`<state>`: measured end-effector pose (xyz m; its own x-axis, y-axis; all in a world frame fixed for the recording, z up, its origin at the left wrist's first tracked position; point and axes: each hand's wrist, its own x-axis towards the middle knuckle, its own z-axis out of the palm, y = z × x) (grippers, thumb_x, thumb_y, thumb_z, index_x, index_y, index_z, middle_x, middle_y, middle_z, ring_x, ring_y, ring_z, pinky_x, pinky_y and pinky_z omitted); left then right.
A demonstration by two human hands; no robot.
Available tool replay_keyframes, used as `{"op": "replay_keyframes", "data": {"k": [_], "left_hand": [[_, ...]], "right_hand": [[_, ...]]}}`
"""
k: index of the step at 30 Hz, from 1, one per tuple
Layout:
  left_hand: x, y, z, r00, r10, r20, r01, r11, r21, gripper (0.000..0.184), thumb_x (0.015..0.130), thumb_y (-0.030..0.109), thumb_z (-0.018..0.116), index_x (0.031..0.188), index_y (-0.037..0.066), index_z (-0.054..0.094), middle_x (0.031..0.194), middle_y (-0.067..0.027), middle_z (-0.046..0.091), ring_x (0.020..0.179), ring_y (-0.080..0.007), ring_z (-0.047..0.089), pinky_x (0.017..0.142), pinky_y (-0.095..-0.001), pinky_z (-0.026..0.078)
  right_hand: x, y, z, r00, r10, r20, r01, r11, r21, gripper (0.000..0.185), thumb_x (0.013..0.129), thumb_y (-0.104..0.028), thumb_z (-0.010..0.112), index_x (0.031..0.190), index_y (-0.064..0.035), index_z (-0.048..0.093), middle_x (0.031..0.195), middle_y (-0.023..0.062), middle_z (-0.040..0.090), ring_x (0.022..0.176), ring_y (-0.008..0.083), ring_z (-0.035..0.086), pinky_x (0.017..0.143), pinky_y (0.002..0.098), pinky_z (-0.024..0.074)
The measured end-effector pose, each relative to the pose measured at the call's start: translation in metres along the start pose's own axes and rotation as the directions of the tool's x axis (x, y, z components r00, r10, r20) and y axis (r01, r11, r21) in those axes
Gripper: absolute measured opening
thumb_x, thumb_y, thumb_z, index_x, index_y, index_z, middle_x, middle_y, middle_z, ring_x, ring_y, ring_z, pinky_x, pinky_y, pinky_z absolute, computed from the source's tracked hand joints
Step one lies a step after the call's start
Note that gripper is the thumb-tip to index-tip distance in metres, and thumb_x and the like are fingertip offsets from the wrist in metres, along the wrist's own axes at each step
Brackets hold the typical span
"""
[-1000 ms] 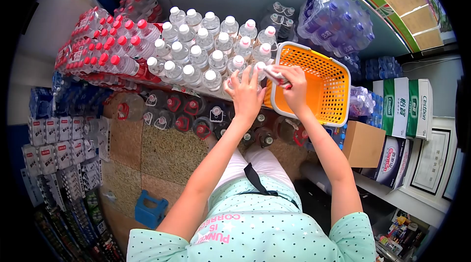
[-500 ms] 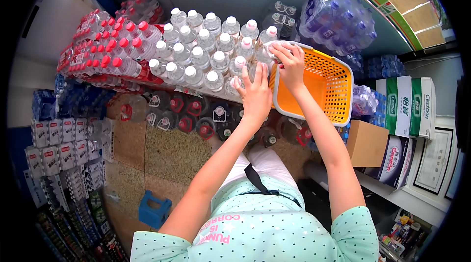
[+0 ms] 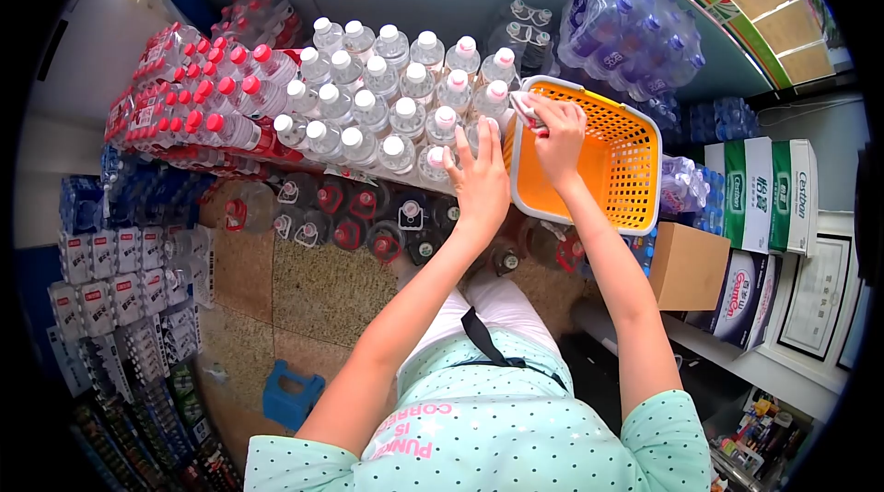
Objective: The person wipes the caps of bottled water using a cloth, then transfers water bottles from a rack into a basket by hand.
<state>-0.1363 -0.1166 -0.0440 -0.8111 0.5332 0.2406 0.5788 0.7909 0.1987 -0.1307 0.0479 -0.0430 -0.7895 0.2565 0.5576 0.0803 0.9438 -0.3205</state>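
Rows of clear bottles with white caps [image 3: 370, 103] stand upright in front of me, a few of the caps pinkish. My left hand [image 3: 481, 183] has its fingers spread, with the tips at the bottles in the right front corner of the rows. Over the left side of an orange basket with a grey rim [image 3: 659, 181], my right hand [image 3: 558, 137] is closed on a small crumpled cloth [image 3: 525, 111], whitish with dark reddish parts. My fingers cover much of the cloth.
Red-capped bottle packs [image 3: 221, 87] are stacked at left. Large bottles [image 3: 350, 216] stand on the floor under the white-capped rows. A purple-capped pack [image 3: 631, 31] sits behind the basket, a cardboard box [image 3: 689, 268] right of it. A blue stool [image 3: 293, 394] is on the floor.
My right hand has drawn back from the bottles at the right end, moving slightly right and down over the basket with the cloth. My left hand stays almost in place.
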Motion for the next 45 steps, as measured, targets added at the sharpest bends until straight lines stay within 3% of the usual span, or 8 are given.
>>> {"op": "replay_keyframes", "data": {"k": [8,12,21,24,30,36,40,45], "left_hand": [[0.000,0.009,-0.007,0.999,-0.019,0.027,0.017,0.998,0.065,0.069,0.084,0.016,0.056,0.148,0.000,0.036,0.152,-0.0118,0.032,0.139,-0.0396,0.029,0.110,-0.0570,0.021],[0.000,0.008,-0.002,1.000,-0.015,0.012,0.013,0.992,0.129,0.094,0.072,0.023,0.074,0.150,0.000,0.028,0.152,-0.0108,0.030,0.139,-0.0379,0.025,0.107,-0.0570,0.025],[0.002,0.011,0.001,0.999,-0.034,0.031,0.029,0.988,0.149,0.093,0.073,0.023,0.072,0.151,0.001,0.027,0.153,-0.0105,0.029,0.140,-0.0376,0.026,0.106,-0.0581,0.027],[0.001,0.011,-0.002,0.999,-0.030,0.025,0.026,0.988,0.151,0.068,0.085,0.017,0.055,0.148,0.002,0.036,0.153,-0.0121,0.031,0.139,-0.0390,0.030,0.109,-0.0555,0.024],[0.000,0.007,0.000,1.000,-0.024,0.007,0.023,0.992,0.124,0.086,0.076,0.022,0.069,0.150,0.002,0.030,0.154,-0.0112,0.027,0.139,-0.0384,0.027,0.106,-0.0591,0.025],[-0.013,-0.022,-0.021,0.987,-0.071,-0.142,0.019,0.940,-0.341,0.074,0.079,0.026,0.069,0.144,0.005,0.040,0.145,-0.0115,0.040,0.135,-0.0321,0.033,0.109,-0.0524,0.021],[-0.025,-0.052,-0.028,0.928,-0.317,-0.197,0.183,0.846,-0.500,0.058,0.078,0.020,0.073,0.130,0.006,0.053,0.132,-0.0069,0.050,0.127,-0.0287,0.040,0.108,-0.0487,0.023],[-0.025,-0.071,-0.024,0.910,-0.356,-0.211,0.241,0.870,-0.430,0.051,0.070,0.019,0.080,0.117,0.009,0.061,0.119,-0.0035,0.055,0.118,-0.0276,0.045,0.101,-0.0496,0.027]], "right_hand": [[0.076,0.003,0.011,0.971,-0.226,-0.078,0.213,0.965,-0.153,0.051,0.070,0.002,0.069,0.115,-0.0216,0.070,0.121,-0.0069,0.066,0.114,0.0182,0.056,0.109,0.0473,0.0322],[0.085,0.015,0.034,0.975,-0.221,0.017,0.220,0.955,-0.197,0.050,0.071,0.003,0.065,0.114,-0.0213,0.070,0.121,-0.0070,0.067,0.113,0.0203,0.057,0.110,0.0470,0.0322],[0.060,0.003,0.041,0.989,-0.140,-0.055,0.134,0.986,-0.096,0.048,0.067,0.006,0.062,0.107,-0.0187,0.073,0.116,-0.0033,0.070,0.112,0.0228,0.058,0.104,0.0463,0.0374],[0.051,0.004,0.041,0.990,-0.139,-0.023,0.135,0.985,-0.105,0.047,0.067,0.006,0.063,0.106,-0.0181,0.073,0.116,-0.0039,0.070,0.110,0.0226,0.058,0.104,0.0461,0.0372],[0.024,0.010,0.036,0.998,-0.034,0.053,0.038,0.997,-0.067,0.041,0.068,0.004,0.062,0.103,-0.0152,0.073,0.113,-0.0022,0.070,0.103,0.0214,0.059,0.106,0.0457,0.0345],[0.030,-0.031,0.006,0.996,-0.009,-0.088,0.013,0.999,0.052,0.049,0.065,0.007,0.059,0.107,-0.0156,0.072,0.115,-0.0015,0.070,0.104,0.0227,0.059,0.105,0.0444,0.0349],[0.025,-0.070,-0.011,0.994,-0.112,0.007,0.110,0.983,0.148,0.049,0.065,0.007,0.059,0.106,-0.0149,0.073,0.114,-0.0001,0.070,0.102,0.0234,0.061,0.103,0.0436,0.0368],[0.009,-0.107,-0.012,0.948,-0.303,0.101,0.264,0.921,0.286,0.041,0.067,0.001,0.067,0.105,-0.0144,0.072,0.117,-0.0011,0.068,0.107,0.0218,0.059,0.104,0.0483,0.0359]]}}
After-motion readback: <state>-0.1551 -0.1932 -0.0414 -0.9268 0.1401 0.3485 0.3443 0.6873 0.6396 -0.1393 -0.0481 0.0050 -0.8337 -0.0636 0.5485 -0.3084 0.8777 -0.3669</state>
